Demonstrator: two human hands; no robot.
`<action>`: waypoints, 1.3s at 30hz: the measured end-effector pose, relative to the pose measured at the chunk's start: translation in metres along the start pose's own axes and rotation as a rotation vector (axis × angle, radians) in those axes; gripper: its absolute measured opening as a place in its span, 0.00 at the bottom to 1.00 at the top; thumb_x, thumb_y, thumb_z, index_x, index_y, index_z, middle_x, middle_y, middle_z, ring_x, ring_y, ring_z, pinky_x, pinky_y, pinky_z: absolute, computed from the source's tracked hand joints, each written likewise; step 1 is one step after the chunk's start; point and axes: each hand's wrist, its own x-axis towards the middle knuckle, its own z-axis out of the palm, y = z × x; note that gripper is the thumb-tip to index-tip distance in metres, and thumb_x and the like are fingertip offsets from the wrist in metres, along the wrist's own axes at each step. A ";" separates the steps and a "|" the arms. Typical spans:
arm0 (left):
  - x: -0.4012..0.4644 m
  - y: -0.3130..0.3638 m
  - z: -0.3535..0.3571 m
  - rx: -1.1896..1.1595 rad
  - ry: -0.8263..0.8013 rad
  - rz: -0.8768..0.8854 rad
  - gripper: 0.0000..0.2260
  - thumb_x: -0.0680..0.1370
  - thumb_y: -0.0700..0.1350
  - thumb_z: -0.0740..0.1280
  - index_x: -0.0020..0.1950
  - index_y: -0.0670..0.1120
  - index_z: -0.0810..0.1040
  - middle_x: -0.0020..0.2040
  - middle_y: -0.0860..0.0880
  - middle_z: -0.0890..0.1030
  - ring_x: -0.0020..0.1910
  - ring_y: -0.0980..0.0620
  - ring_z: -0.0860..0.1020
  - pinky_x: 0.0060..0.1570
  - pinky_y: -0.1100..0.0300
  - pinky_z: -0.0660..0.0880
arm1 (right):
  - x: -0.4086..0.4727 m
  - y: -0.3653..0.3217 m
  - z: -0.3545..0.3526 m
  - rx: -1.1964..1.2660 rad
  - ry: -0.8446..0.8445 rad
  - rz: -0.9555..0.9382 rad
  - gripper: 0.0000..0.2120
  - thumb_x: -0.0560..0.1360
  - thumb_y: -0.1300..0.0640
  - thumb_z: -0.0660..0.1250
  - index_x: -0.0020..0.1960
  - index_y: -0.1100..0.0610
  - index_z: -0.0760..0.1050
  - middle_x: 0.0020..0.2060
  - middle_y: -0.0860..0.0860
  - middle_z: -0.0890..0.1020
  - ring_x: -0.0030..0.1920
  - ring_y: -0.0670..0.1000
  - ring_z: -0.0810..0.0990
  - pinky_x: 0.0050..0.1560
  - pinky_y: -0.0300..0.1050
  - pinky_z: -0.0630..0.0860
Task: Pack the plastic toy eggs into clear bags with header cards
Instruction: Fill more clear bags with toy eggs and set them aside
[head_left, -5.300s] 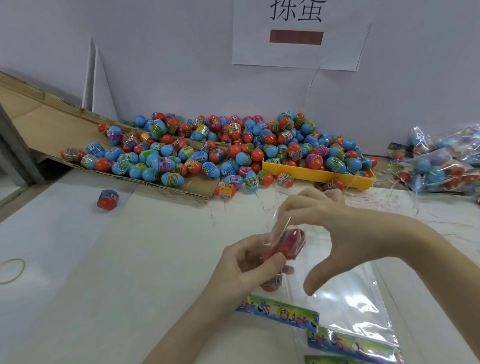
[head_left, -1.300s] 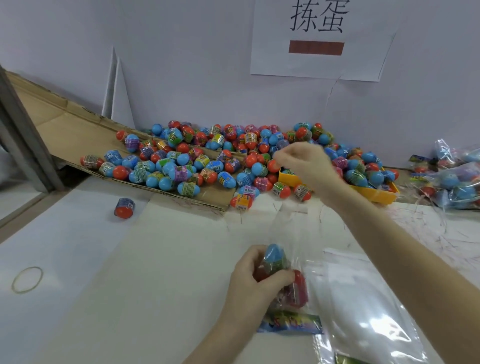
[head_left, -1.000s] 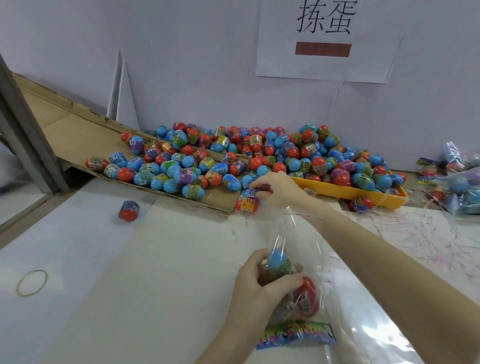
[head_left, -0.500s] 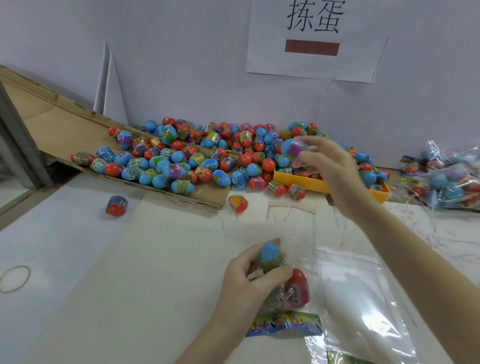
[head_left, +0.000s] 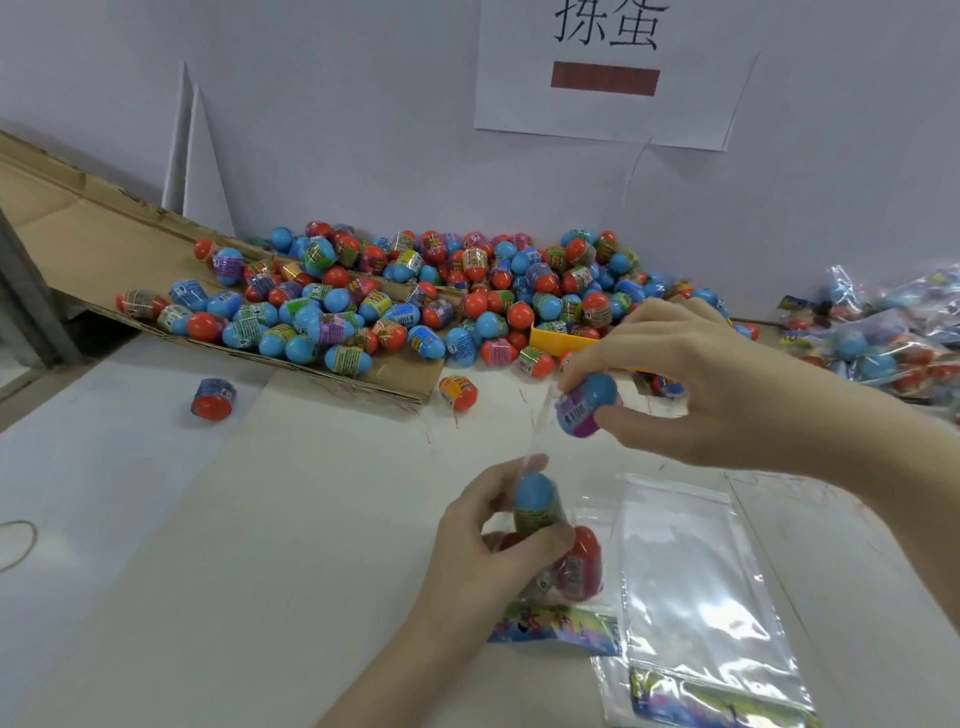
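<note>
Fingers of the left hand (head_left: 488, 540) curl round the clear bag (head_left: 558, 558) and its two eggs, apparently to steady it upright with the mouth up, header card (head_left: 558, 623) at the bottom. The right hand (head_left: 691, 384) pinches a blue-and-purple egg (head_left: 586, 406) between thumb and fingertips above that mouth, long axis tilted, blue end up-right, presumably ready to drop in.
</note>
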 end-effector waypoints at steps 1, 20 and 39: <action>0.000 0.000 0.000 -0.006 0.000 -0.003 0.19 0.60 0.44 0.69 0.50 0.55 0.79 0.44 0.53 0.80 0.42 0.65 0.77 0.43 0.62 0.79 | 0.000 0.001 0.000 -0.019 -0.022 0.002 0.15 0.71 0.46 0.60 0.57 0.40 0.73 0.47 0.39 0.76 0.51 0.44 0.65 0.55 0.44 0.59; -0.001 0.001 -0.001 0.035 -0.022 0.031 0.13 0.63 0.45 0.70 0.46 0.52 0.81 0.39 0.52 0.82 0.44 0.50 0.79 0.45 0.57 0.78 | 0.001 0.005 0.011 0.086 -0.304 -0.006 0.15 0.64 0.31 0.57 0.47 0.34 0.71 0.53 0.31 0.69 0.58 0.37 0.56 0.56 0.43 0.51; -0.005 0.000 -0.001 0.053 -0.172 -0.041 0.14 0.58 0.53 0.71 0.42 0.60 0.81 0.38 0.58 0.81 0.40 0.58 0.80 0.42 0.62 0.78 | -0.005 0.006 0.042 0.651 0.105 0.306 0.20 0.66 0.54 0.72 0.51 0.39 0.67 0.42 0.41 0.81 0.40 0.41 0.81 0.44 0.37 0.79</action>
